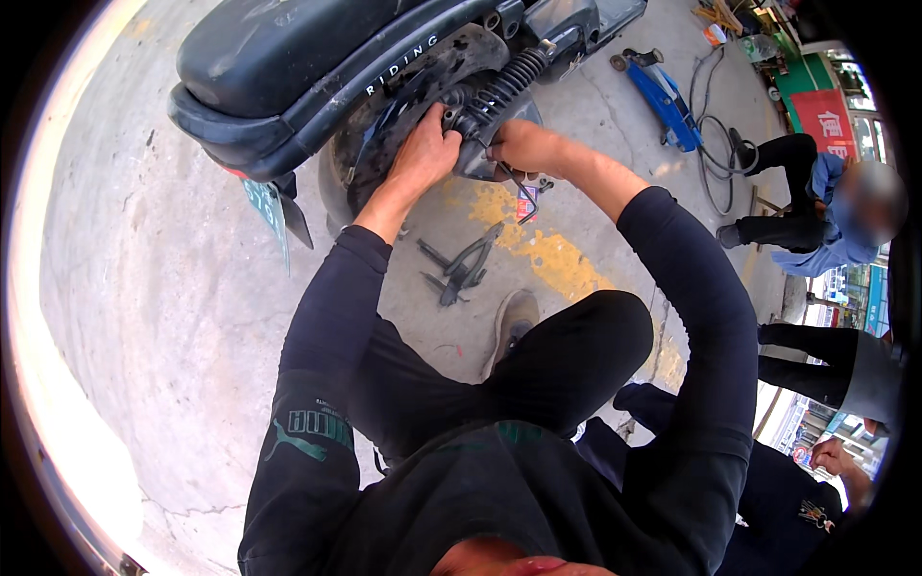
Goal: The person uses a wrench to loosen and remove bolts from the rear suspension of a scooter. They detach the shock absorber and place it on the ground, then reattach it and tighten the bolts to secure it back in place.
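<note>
A motor scooter with a dark seat (288, 58) stands ahead of me. At its rear wheel, a black coil-spring shock absorber (511, 84) slants down toward my hands. My left hand (428, 152) is closed at the shock absorber's lower end, with thumb and fingers against the mount. Just to its right, my right hand (526, 149) is closed, its fingertips pinching a thin dark bent rod (523, 195) that looks like an L-shaped wrench. The rod's upper end, close to the wheel, is partly hidden by the fingers.
A black metal stand-like bracket (463, 271) lies on the concrete before my shoe (517, 322). Beside the rod are a small red-and-blue packet (526, 204) and small parts. A blue floor jack (667, 106) and a grey hose (715, 178) lie at right. Other people (816, 197) are along the right side.
</note>
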The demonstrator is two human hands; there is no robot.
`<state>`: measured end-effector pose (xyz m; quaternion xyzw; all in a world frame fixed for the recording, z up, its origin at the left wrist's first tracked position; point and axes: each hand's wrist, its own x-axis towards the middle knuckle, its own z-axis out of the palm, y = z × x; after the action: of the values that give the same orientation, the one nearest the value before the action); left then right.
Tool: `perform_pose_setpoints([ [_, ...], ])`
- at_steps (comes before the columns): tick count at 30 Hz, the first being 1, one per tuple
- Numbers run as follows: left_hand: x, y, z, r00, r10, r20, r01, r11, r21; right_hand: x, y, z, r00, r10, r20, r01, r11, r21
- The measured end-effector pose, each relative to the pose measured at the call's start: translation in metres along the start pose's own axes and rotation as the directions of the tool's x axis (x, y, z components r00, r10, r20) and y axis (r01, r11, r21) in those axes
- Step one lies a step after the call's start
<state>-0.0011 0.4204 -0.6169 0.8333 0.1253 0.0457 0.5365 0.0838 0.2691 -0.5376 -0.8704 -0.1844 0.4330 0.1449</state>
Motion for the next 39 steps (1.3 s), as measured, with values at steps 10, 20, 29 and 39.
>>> perform_pose_setpoints([
  [10,0.001,-0.007,0.006,0.996,0.012,-0.083,-0.015,0.999,-0.035,0.004,-0.005,0.003,0.964,-0.09,-0.252,-0.009,0.931,-0.365],
  [20,-0.004,-0.006,0.018,0.96,-0.02,-0.278,0.011,0.999,-0.035,0.002,0.003,0.018,0.935,-0.167,-0.312,0.036,0.922,-0.385],
  [29,-0.001,-0.003,0.024,0.929,-0.149,-0.338,0.126,0.988,-0.09,0.001,0.002,0.031,0.92,-0.182,-0.348,0.03,0.917,-0.398],
  [39,-0.014,0.008,0.033,0.843,-0.024,-0.537,0.07,0.995,0.065,0.014,0.012,0.043,0.983,0.022,-0.181,0.121,0.665,0.737],
])
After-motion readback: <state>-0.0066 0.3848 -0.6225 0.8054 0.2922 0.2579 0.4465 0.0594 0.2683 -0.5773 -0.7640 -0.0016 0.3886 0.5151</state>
